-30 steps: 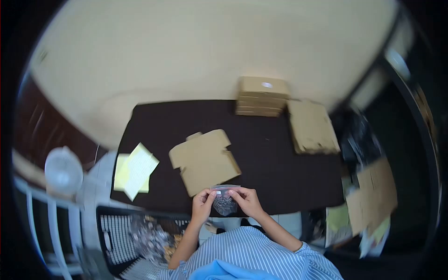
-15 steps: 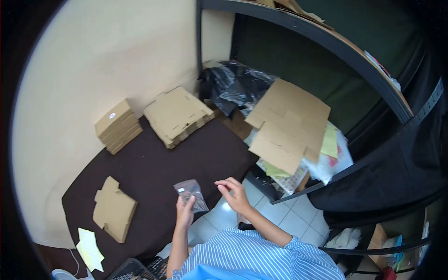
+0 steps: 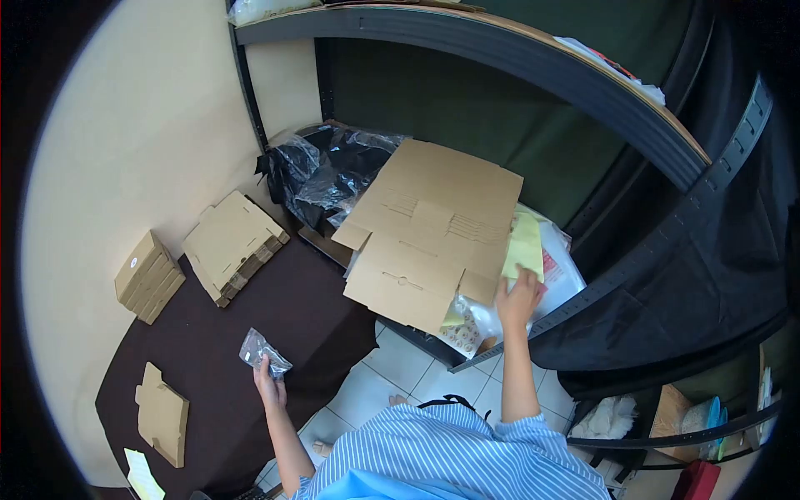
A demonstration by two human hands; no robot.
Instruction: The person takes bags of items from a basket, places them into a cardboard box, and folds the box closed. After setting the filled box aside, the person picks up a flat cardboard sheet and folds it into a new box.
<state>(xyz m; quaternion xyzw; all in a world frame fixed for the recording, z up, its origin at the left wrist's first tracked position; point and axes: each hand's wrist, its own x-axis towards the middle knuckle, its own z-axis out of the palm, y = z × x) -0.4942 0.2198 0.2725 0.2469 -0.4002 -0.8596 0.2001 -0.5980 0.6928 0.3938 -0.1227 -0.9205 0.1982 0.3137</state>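
Note:
My left hand is closed on a small clear plastic bag with dark contents, held above the dark-covered table. My right hand reaches over the shelf at the right, its fingers extended at the lower edge of a yellow sheet. White plastic packaging with red print lies beside and below that hand. Just left of it, flattened cardboard boxes rest on the same shelf and partly cover the sheets.
Against the wall stand small stacked boxes and a pile of larger flat boxes. An unfolded box and yellow notes lie on the table's near left. Black plastic sits behind; a metal shelf beam crosses above.
My right hand has moved away from the bag to the yellow sheet on the shelf. My left hand still holds the bag, now farther from my right hand. The view has turned right.

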